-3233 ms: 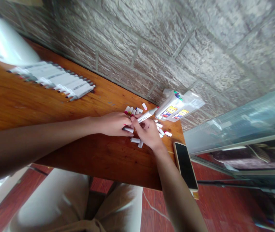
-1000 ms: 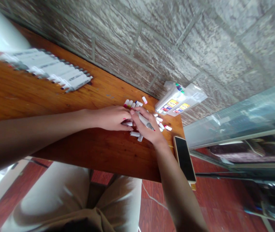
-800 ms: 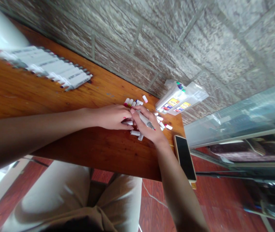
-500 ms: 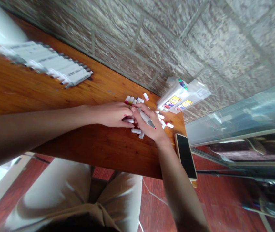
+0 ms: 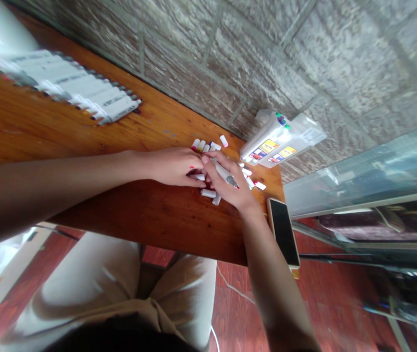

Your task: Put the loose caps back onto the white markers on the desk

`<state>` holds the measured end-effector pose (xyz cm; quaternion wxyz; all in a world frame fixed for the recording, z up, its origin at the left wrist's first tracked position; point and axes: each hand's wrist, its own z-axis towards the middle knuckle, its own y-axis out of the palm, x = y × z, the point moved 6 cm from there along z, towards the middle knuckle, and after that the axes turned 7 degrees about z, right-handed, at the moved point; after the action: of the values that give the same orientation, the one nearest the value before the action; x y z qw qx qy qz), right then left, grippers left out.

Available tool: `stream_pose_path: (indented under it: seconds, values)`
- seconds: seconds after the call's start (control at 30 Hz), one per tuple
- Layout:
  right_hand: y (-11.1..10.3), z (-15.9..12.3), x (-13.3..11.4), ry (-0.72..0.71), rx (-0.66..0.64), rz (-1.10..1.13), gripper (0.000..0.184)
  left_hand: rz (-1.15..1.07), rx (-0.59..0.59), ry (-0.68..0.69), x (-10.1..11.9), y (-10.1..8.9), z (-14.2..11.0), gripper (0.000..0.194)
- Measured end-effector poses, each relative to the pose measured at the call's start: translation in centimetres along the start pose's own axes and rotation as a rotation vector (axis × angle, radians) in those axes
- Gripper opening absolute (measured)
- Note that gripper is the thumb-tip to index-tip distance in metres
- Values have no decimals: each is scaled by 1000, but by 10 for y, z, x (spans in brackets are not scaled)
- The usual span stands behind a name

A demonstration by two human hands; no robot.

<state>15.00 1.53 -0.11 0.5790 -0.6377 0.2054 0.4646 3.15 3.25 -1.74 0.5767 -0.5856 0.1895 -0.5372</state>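
My right hand is closed around a white marker, whose grey neck and red tip point down toward the wrist. Against its fingers rests my left hand, curled palm down, with a small red mark on its back. The left fingertips meet the marker's far end and are mostly hidden, so what they grip does not show. A white cap shows by the left thumb. Around both hands lie several loose white caps, some with coloured ends; more caps lie right of the right hand.
At the left, a row of white markers lies side by side on the wooden table. A clear plastic case stands by the stone wall. Near the table's right edge lies a phone. A white rounded object occupies the far left corner.
The view has shifted slightly, so the table and its things sit a little higher. Both hands stay together, with the marker still in the right hand.
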Motion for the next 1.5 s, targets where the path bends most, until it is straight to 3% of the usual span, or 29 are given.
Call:
stream_pose_path:
  seconds: [1.03,1.37,1.5]
  values:
    - [-1,-2,-5,-6,-28,-44,38,-105,-49,-77,-5,5,1,25]
    - [-1,-1,-5,-28,-27,-74,39,-292,81,-5,-13,6,4,36]
    - [0,-1,-4,-23,-35,-84,40,-227,66,-21,-10,5,4,31]
